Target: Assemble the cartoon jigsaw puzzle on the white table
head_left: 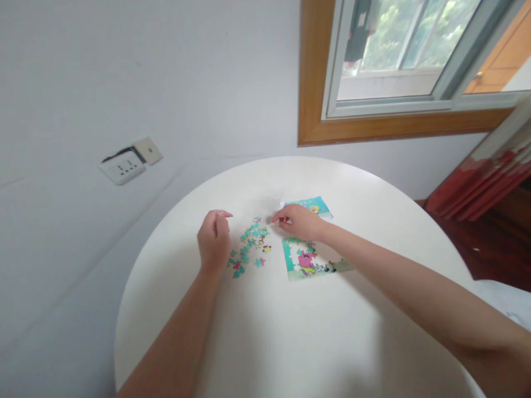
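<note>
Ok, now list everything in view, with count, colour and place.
Loose puzzle pieces: many, mostly teal, table's middle
Partly assembled puzzle: 1, teal, green and pink, right of the pieces
Picture card: 1, teal, beyond the puzzle
Table: 1, white, centre
Wall: white, behind table
Socket: 1, white, wall, left
Small plate: 1, cream, beside socket
Window: 1, brown surround, upper right
Dark cloth: 1, seen through window
Curtain: 1, red and pale, right edge
Floor: dark red, right
Hands: 2, bare; left hand beside the pieces, right hand partly covering the card
</note>
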Demonstrator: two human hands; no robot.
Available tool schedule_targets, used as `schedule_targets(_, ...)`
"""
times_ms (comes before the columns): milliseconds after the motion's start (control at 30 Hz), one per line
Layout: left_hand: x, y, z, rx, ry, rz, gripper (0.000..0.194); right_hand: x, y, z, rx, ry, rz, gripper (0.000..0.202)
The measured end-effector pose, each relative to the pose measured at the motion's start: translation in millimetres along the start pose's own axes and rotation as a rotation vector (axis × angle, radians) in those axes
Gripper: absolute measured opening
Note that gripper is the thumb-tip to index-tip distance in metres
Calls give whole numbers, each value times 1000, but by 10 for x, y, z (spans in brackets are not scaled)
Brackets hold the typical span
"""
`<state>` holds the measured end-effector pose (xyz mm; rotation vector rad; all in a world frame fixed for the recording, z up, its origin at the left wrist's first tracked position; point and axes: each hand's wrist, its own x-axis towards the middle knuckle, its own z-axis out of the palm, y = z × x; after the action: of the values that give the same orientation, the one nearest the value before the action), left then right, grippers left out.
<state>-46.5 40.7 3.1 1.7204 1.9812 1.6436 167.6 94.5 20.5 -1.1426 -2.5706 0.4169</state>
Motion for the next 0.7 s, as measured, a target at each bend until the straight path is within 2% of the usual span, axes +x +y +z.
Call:
schedule_targets(200,-8,-15,2,-19,0,0,26,463,-80,119,-126,-23,28,32)
schedule_targets(367,3,-57,2,-22,23,-5,26,661,-90,158,-141,-55,1,33)
schedule_targets(467,8,-60,5,-40,43,-3,26,630,-166,137,-113,-65,-80,30)
schedule_targets(600,15,-63,9,-104,85,-12,25,411,-368,147,88,-153,-440,22)
schedule_targets(700,25,-83,8,-158,139,-20,24,221,-517,200,125,-198,-531,20)
